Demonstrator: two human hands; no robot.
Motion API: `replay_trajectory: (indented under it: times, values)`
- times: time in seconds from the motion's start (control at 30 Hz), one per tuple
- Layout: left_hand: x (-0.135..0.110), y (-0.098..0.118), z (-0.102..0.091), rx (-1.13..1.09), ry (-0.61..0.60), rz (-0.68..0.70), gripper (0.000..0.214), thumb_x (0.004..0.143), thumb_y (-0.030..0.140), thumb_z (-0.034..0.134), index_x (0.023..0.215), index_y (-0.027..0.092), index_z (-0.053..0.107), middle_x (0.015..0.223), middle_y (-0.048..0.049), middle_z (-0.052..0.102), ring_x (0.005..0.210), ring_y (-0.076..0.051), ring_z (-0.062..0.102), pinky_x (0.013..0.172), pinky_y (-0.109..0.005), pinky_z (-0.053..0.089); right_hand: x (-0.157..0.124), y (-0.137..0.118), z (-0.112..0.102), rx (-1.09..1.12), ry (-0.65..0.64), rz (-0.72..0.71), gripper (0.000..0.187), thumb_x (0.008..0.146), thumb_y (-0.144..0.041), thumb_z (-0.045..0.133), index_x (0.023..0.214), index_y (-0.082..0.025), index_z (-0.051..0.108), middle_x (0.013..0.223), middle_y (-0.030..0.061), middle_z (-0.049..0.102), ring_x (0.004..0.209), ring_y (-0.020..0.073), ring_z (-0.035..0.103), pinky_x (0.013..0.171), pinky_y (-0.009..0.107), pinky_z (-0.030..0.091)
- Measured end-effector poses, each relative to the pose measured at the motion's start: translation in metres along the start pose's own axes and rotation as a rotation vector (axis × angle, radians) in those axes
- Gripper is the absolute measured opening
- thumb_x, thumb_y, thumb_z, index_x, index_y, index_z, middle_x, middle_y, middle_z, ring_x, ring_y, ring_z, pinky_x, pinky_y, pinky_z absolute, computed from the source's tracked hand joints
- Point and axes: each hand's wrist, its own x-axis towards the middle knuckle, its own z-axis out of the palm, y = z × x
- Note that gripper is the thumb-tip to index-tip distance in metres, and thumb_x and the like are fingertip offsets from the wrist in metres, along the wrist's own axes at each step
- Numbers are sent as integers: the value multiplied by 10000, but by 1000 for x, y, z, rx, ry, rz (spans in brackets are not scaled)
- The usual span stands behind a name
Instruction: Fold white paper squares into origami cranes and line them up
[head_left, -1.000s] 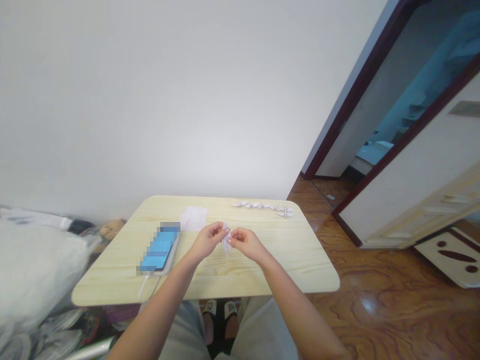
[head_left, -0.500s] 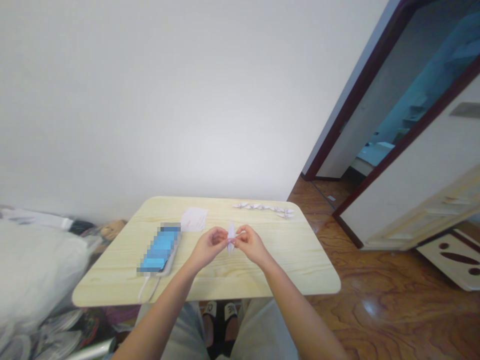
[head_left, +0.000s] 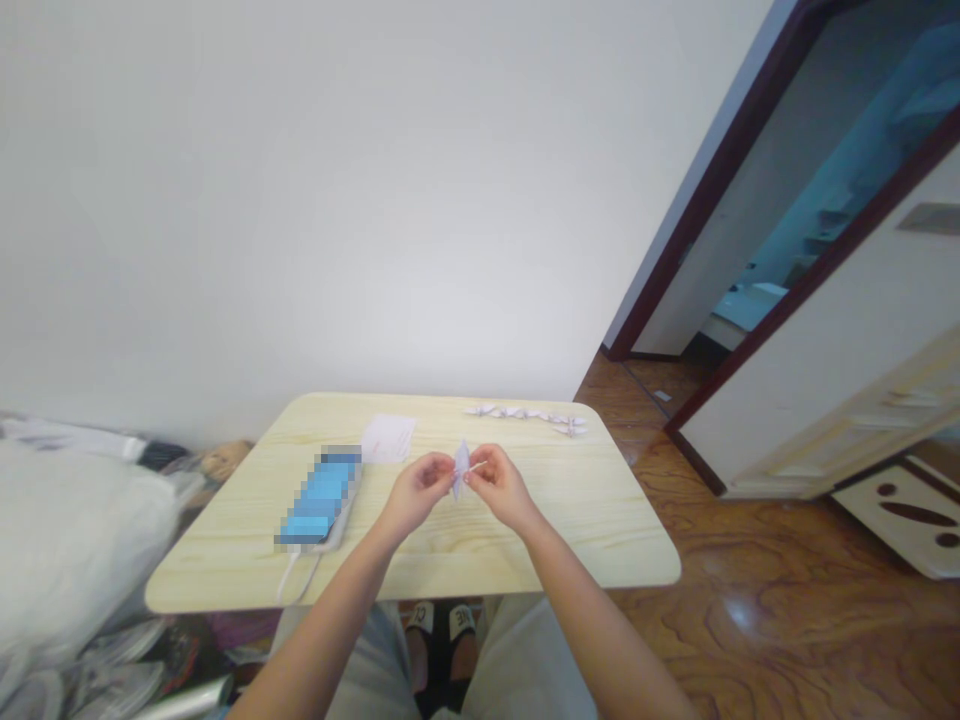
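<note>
Paper (head_left: pixel 462 468), folded into a small pointed piece, sits at the lower middle of the frame in the head view, held up between two hands. We see the left hand (head_left: pixel 417 492) pinching its left side, thumb and fingers drawn close, and the right hand (head_left: pixel 501 488) pinching its right side just as narrowly. Half a second ago the folded piece stood nearly straight; now it leans slightly, its top to the right, and a thin pale point shows toward the right fingers. The right hand sits a little higher. We find the phone (head_left: pixel 319 498), the white sheet (head_left: pixel 388 438) and the row of folded pieces (head_left: pixel 517 413) unmoved on the table (head_left: pixel 570 530).

Fingertips cover the middle of the paper, so we cannot make out its folds. Pixel blocks hide the phone's screen. We cannot count the row's pieces for certain. Both forearms are cut off at the bottom edge, and the doorway (head_left: pixel 720 200) at upper right is dim.
</note>
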Motion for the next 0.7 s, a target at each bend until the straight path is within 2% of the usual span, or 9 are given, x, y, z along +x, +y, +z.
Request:
replay_trajectory:
  times: [0.13,0.33,0.7]
  values:
    - [-1,0,0,-6,-10,-24,173,661,296,607,754,156,566,638,12,580,567,-103,532,525,-211,427,1,-2,1,31,-19,25,210,684,-259,613,836,-206,478,711,-20,559,604,113,548,574,244,437]
    - [-1,0,-2,20,-8,-8,148,639,281,623,709,154,595,664,-10,614,619,-129,557,594,-244,447,2,-4,3,78,-23,50,211,650,-278,639,792,-196,506,685,-17,570,619,119,551,591,249,446]
    - [-5,-2,-4,-7,-3,-35,177,638,299,638,722,147,604,680,-21,636,620,-133,572,589,-244,452,2,-1,6,4,-5,77,137,642,-267,629,700,-187,534,580,-31,534,511,100,490,497,223,402]
